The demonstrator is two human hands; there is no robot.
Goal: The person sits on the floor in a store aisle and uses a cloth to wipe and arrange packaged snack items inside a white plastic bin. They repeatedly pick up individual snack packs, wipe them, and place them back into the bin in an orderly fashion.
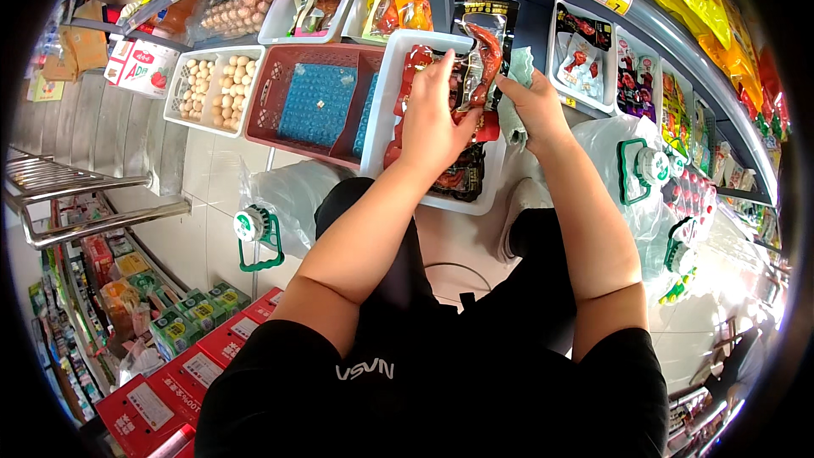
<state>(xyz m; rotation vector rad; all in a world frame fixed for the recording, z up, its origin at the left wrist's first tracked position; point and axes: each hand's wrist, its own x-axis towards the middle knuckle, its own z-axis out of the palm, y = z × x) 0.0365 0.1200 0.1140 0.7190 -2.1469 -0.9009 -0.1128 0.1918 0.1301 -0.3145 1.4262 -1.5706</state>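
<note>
A white plastic bin [489,195] in front of me holds several sealed food packs, red and black. My left hand [434,123] lies over these packs, fingers stretched and thumb spread apart. Beside its thumb is a dark vacuum pack [487,64] with a long reddish-brown piece of meat showing. My right hand [538,110] grips a pale green cloth [515,119] at the bin's right edge. The right thumb reaches the meat pack's edge; whether it presses on the pack I cannot tell. The palm side of my left hand is hidden.
To the left stand a reddish-brown crate [257,119] and a white basket of eggs [212,89]. More bins of packs [583,55] line the shelf on the right. Large clear water bottles with green handles [270,237] flank my legs. Red boxes [153,407] lie lower left.
</note>
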